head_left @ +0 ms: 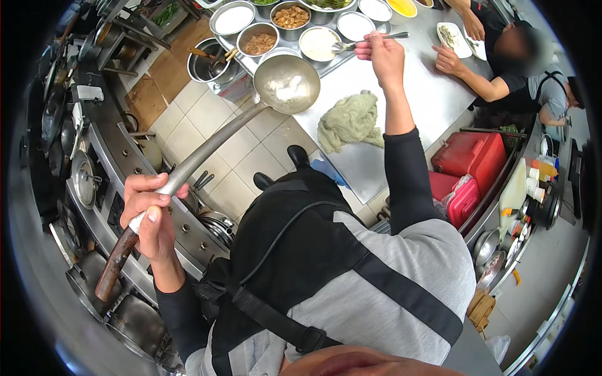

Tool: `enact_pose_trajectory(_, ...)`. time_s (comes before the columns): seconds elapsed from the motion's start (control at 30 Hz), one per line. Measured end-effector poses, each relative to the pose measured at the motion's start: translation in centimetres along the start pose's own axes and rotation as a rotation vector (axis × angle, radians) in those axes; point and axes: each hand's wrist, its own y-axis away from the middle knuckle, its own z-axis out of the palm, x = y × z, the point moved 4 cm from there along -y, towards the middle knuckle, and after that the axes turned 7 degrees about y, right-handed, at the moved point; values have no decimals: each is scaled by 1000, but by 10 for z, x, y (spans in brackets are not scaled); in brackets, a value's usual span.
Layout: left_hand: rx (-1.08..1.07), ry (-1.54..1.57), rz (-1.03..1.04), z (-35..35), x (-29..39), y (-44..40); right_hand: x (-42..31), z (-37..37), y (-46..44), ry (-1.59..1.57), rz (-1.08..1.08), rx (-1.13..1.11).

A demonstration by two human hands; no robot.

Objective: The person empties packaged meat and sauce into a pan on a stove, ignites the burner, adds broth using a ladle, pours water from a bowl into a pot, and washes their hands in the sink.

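Note:
My left hand point(150, 213) is wrapped round the long handle of a large metal ladle point(287, 81), whose wide bowl is held over the near edge of the steel table point(364, 169). In my right hand point(384, 59) is a metal fork point(376, 42), pinched by its handle. The fork's tines reach a round metal bowl of white stuff point(318, 44); whether they touch the contents cannot be made out. What the ladle's bowl holds is unclear because of glare. A crumpled green cloth point(352, 121) lies on the table below my right hand.
Several metal bowls of ingredients point(291, 17) line the table's far left. A pot with utensils point(210, 62) stands beside them. At the right, a co-worker point(495, 81) reaches towards white plates point(454, 40). Red containers point(469, 156) are right of my right arm. Stoves and pans point(84, 178) line the left.

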Motion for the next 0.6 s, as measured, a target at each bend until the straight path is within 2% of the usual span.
enact_pose_trajectory(0.2, -7, -16, -9, 4, -4, -4, 22, 17, 0, -169, 140, -37)
enact_pose_trajectory(0.53, -45, 0, -38, 9, -13, -15, 8, -1, 4, -283, 141, -23)
enact_pose_trajectory(0.6, -44, 8, -25, 16, -17, -23, -9, -2, 13, -267, 72, -179)
